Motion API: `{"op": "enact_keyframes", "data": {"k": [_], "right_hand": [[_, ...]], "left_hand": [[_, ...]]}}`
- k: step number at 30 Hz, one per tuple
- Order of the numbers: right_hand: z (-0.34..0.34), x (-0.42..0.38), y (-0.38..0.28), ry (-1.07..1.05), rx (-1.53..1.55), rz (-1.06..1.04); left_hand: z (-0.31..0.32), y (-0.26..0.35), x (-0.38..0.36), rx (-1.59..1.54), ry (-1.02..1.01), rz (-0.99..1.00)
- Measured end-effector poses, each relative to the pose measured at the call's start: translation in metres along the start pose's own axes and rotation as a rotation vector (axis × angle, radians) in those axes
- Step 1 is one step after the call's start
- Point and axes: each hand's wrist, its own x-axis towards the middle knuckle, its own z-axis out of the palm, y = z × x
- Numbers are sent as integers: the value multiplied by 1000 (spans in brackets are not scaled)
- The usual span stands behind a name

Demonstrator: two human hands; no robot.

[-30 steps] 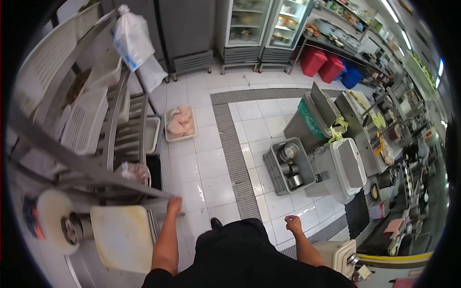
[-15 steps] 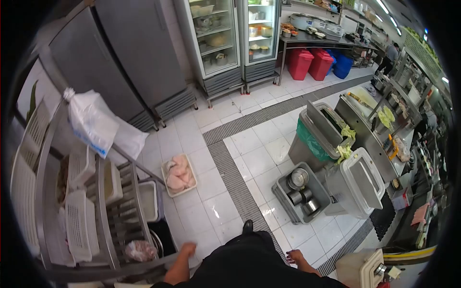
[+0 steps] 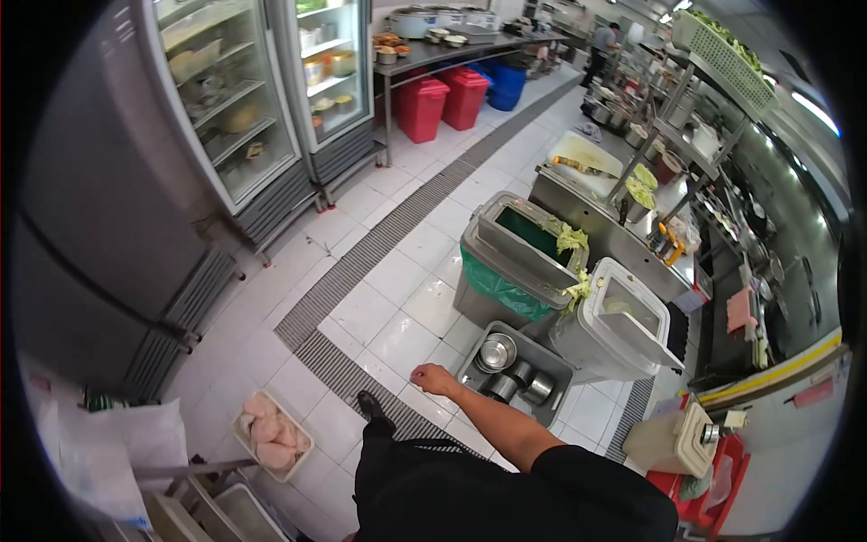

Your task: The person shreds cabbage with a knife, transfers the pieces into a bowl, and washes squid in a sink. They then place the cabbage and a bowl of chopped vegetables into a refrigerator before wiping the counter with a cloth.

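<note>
My right hand (image 3: 433, 378) swings out in front of my body over the tiled floor, its fingers loosely curled and nothing visible in them. It is nearest to a grey tub (image 3: 548, 414) on the floor, which holds several metal pots (image 3: 497, 352); the forearm passes in front of the tub's near side. My left hand is out of view. Down to the left, a shallow white tray (image 3: 304, 449) of pale raw meat (image 3: 269, 434) rests on the floor by the metal rack.
Two grey bins (image 3: 488, 237) with leafy scraps stand ahead right, beside a steel counter (image 3: 578, 210). A drain grate (image 3: 361, 262) crosses the floor. Glass-door fridges (image 3: 244, 194) line the left; red bins (image 3: 422, 113) stand under a far table. Another person (image 3: 600, 52) stands at the back.
My view has turned right and moved forward. My right hand has swung forward across my body; my left hand has left the view. The tray of meat now lies lower left.
</note>
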Motion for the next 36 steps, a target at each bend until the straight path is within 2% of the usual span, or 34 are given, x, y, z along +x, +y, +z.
{"op": "enact_keyframes", "data": {"k": [2,5,9,10,11,13,14,15,17,18,19,21,22,23,24,25,27,30,31,32,34,36], "right_hand": [[-7,32,-16,25,28,36],[-7,60,10,13,-175,120],[-42,65,38,159,-114,337],[-51,61,44,193,-50,401],[-54,61,56,228,-36,440],[-67,48,55,352,165,538],[-72,47,52,419,310,611],[-81,46,35,431,329,621],[-103,49,5,631,525,630],[-105,60,9,665,634,583],[-108,70,10,661,573,595],[-122,107,3,743,608,471],[-141,126,-12,737,571,475],[-166,147,-36,716,661,513],[-184,172,-44,713,809,466],[-198,202,-42,676,826,410],[-239,255,-33,590,798,296],[-314,327,-35,476,623,211],[-341,347,-43,462,603,201],[-363,367,-48,450,584,193],[-396,408,-41,417,551,168],[-422,446,-36,415,497,177]], "left_hand": [[-18,63,21,4,-4,11],[-54,164,56,20,-9,21],[-95,335,111,21,18,86],[-103,374,124,13,8,193],[-98,435,129,80,105,84],[-79,538,137,146,112,302],[-57,587,130,187,102,368],[-34,630,123,223,95,432],[2,703,154,310,-20,516],[38,727,126,304,-120,637],[79,748,98,329,-26,643],[109,795,137,277,-385,594],[139,810,105,447,-220,645],[159,828,96,475,-184,678],[174,851,75,536,-139,706],[177,880,89,539,-152,741],[185,938,91,515,3,885],[164,1053,93,451,182,1023],[151,1098,109,384,178,1167],[135,1150,117,304,197,1150],[136,1218,30,347,454,1218],[126,1297,-5,273,467,1304]]}}
